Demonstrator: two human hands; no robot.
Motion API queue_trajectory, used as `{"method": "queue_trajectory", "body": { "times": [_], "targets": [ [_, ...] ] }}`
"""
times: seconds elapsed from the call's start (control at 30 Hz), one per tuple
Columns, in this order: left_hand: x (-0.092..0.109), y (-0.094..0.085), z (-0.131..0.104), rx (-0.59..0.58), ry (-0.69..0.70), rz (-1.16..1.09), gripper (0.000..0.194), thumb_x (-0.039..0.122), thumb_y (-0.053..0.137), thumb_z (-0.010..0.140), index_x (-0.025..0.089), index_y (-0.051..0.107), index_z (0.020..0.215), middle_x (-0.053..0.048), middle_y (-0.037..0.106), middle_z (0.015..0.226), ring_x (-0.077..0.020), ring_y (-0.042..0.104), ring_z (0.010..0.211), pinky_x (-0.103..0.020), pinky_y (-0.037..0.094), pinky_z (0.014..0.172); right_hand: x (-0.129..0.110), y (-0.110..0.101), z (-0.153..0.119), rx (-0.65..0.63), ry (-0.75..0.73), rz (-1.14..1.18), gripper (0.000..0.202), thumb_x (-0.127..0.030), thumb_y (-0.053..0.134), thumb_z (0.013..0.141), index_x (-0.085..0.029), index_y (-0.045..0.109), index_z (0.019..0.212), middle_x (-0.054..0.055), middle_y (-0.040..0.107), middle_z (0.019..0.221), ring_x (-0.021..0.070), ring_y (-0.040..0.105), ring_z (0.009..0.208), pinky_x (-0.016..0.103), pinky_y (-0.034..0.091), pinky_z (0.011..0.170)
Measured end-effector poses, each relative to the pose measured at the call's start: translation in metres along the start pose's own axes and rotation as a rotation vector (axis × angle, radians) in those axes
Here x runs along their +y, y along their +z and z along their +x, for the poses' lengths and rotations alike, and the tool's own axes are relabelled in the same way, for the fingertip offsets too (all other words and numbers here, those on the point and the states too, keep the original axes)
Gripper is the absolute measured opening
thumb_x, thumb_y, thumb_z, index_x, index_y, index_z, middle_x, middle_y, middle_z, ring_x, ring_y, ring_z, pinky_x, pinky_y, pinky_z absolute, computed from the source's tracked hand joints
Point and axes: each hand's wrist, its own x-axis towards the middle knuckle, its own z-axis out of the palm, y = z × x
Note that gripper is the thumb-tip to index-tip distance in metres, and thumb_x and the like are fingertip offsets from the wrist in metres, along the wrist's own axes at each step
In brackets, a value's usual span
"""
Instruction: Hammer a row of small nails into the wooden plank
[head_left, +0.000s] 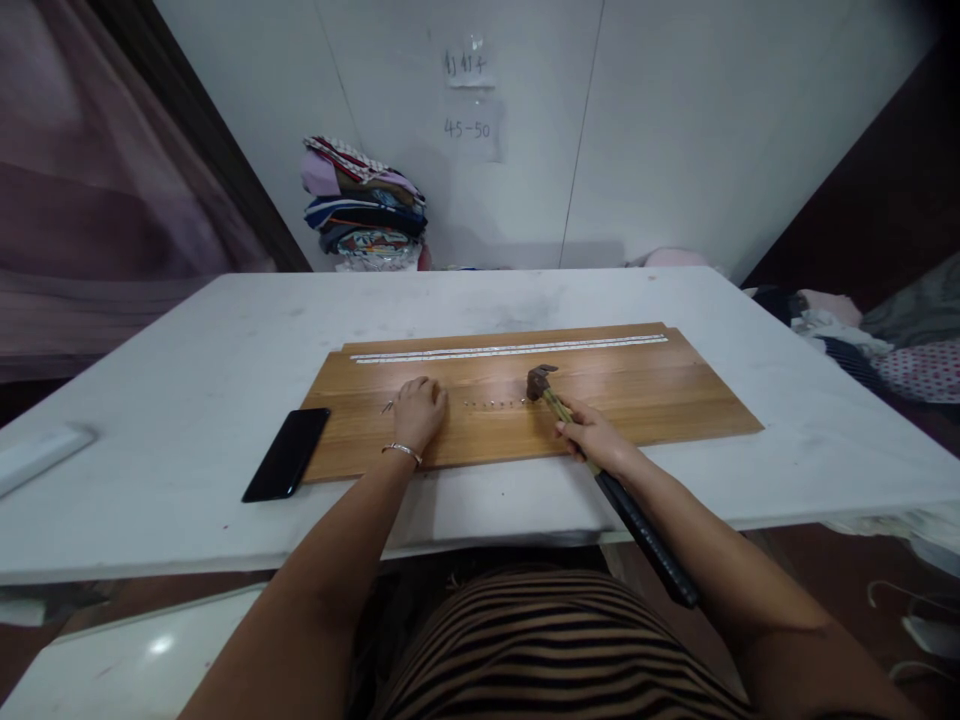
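Observation:
A wooden board (637,385) lies on a white table (187,340). My right hand (592,435) grips a hammer (551,395) high on its handle, and the metal head rests on the board at the right end of a short row of nails (491,404). The handle's black end reaches back past my forearm. My left hand (418,410), with a bracelet at the wrist, rests closed on the board left of the nail row. A loose nail (387,406) lies just left of that hand. Whether it holds anything is hidden.
A black phone (287,453) lies on the table beside the board's left end. A white strip (510,349) runs along the board's far edge. Folded cloths (364,205) are stacked against the wall behind. More fabric (885,340) lies off the table's right side.

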Motion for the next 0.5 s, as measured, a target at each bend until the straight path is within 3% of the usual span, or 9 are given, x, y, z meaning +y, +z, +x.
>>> {"method": "queue_trajectory", "body": {
  "times": [0.5],
  "targets": [
    [-0.0026, 0.0021, 0.0013, 0.001, 0.006, 0.008, 0.026, 0.034, 0.045, 0.091, 0.022, 0.067, 0.098, -0.011, 0.066, 0.118, -0.0282, 0.055, 0.115, -0.044, 0.041, 0.102, 0.0031, 0.0008, 0.0015, -0.014, -0.011, -0.011, 0.066, -0.024, 0.056, 0.072, -0.016, 0.053, 0.138, -0.006, 0.054, 0.066, 0.0072, 0.041, 0.042, 0.021, 0.033, 0.038]
  ]
}}
